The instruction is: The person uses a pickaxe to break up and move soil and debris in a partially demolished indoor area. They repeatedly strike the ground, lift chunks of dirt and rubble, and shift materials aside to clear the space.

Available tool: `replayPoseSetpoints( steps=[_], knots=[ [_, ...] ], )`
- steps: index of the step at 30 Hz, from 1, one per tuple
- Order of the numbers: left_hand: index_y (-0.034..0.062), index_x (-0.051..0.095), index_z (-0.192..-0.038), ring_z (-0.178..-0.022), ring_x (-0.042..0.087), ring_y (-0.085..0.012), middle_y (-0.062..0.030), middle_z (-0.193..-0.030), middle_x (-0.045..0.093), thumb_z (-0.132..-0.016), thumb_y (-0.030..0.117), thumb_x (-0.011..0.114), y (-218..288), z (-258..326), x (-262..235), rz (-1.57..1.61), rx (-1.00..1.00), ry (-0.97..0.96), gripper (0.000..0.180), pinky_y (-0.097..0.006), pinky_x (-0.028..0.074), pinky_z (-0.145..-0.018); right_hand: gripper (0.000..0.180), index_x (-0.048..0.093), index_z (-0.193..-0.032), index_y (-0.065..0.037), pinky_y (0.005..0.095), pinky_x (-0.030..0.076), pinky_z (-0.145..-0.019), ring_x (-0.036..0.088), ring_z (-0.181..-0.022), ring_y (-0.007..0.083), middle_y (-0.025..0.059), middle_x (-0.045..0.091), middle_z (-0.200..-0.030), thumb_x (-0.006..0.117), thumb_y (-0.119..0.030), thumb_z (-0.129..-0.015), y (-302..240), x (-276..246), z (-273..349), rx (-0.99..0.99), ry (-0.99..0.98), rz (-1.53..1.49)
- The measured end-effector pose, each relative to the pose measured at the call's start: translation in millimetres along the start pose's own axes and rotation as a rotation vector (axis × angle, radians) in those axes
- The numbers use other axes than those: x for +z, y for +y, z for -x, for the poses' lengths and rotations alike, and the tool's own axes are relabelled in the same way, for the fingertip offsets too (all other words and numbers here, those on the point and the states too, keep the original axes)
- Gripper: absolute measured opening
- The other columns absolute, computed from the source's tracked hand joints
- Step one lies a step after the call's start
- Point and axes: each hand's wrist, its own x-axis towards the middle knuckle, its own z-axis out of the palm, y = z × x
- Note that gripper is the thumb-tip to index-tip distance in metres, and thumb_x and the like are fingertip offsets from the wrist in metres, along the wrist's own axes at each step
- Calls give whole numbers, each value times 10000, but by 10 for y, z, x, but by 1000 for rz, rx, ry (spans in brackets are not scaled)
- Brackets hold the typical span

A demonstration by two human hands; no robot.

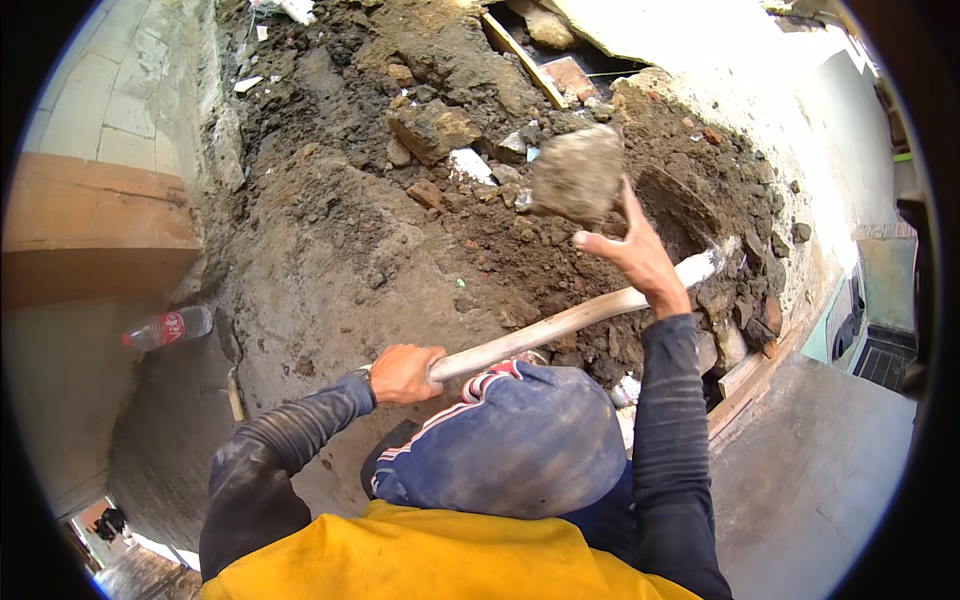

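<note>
My left hand (405, 374) is wrapped round the near end of a pale wooden handle. The handle (560, 322) slants up to the right, under my right wrist, to a hoe's dirt-coated blade (680, 203) lying in the soil. My right hand (641, 250) is above the handle, its thumb and fingers spread. Just beyond those fingers a large grey-brown rock (578, 175) is blurred by motion. The index fingertip is at the rock's right edge; whether it touches cannot be seen. The rock appears to be above the rubble.
Loose soil (330, 220) with stones and broken pieces fills the middle. A wooden strip (523, 60) and a brick piece (570, 78) lie at the far side. A plastic bottle (168, 328) rests at left near the wall (100, 200). A plank (755, 390) edges the rubble at right.
</note>
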Motion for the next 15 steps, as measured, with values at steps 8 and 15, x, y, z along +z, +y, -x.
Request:
replayPoseSetpoints(
  steps=[8,15],
  knots=[
    [130,699,-1083,-900,704,-459,-214,-922,745,-799,462,783,-64,33,186,43,-7,10,445,-558,531,-776,1118,151,-1662,-6,590,80,-1292,139,-1582,435,286,166,-1701,821,-414,-865,966,419,683,353,905,148],
    [107,622,-1379,-1037,726,-343,-168,-1149,753,-854,567,756,-363,-273,254,281,143,-313,711,-473,573,-872,345,595,-1157,-34,414,580,-762,663,-842,255,96,649,-929,785,-221,-938,1674,1034,725,687,747,-1242]
  ],
)
